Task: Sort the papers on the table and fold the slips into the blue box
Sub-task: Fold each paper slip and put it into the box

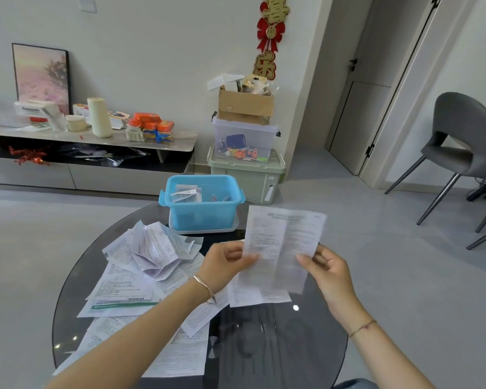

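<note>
I hold a long printed slip [282, 248] upright above the round dark glass table [292, 346]. My left hand [225, 263] pinches its left edge and my right hand [327, 266] pinches its right edge; a lengthwise crease runs down its middle. The blue box [202, 203] stands on its lid at the table's far edge, holding several folded slips [185, 193]. A heap of loose and crumpled papers [152, 265] covers the table's left half.
Stacked storage bins and a cardboard box [246, 141] stand on the floor behind the table. A low cabinet with clutter [90, 136] runs along the left wall. A grey chair [463, 147] stands at the right.
</note>
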A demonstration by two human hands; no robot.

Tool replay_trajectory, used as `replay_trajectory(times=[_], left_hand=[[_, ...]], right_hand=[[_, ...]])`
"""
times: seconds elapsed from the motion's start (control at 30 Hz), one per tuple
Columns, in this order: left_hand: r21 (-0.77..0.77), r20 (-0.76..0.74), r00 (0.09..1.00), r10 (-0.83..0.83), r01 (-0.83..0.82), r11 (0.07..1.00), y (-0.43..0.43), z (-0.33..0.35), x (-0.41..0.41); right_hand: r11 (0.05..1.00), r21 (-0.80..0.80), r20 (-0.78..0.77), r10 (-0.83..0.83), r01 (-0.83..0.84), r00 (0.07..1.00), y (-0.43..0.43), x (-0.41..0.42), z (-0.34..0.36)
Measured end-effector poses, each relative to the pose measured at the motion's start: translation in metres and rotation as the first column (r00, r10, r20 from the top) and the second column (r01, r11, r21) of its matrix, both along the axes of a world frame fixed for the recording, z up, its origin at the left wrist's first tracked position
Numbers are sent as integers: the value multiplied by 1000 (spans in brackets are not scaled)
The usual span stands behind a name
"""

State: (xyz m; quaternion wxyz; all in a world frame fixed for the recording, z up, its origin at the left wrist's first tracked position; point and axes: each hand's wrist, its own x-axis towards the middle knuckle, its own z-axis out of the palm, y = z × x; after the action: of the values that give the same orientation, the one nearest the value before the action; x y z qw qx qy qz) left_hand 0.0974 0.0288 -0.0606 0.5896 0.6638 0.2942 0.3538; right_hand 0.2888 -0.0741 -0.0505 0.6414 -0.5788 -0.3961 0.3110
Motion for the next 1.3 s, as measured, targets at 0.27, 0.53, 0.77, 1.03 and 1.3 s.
replay_trajectory(times=[0.27, 0.53, 0.77, 1.03, 1.3], left_hand=[[599, -571, 814, 109, 322, 733, 10, -33, -22], [689, -680, 725, 111, 579, 435, 6, -71, -25], [508, -775, 629, 59, 565, 650, -3, -56, -29], [322, -643, 737, 207, 15, 946, -2, -54, -11], [534, -778, 606, 164, 503, 679, -25, -45, -6]], right_hand=[[975, -212, 602, 182, -64, 777, -18, 18, -37], [900, -388, 879, 426, -198, 216, -23, 23, -59], [905, -368, 766, 425, -213, 481, -28, 27, -66], [935, -354, 361, 109, 28, 926, 2, 13, -66], [898, -435, 388, 116, 71, 915, 15, 17, -70]])
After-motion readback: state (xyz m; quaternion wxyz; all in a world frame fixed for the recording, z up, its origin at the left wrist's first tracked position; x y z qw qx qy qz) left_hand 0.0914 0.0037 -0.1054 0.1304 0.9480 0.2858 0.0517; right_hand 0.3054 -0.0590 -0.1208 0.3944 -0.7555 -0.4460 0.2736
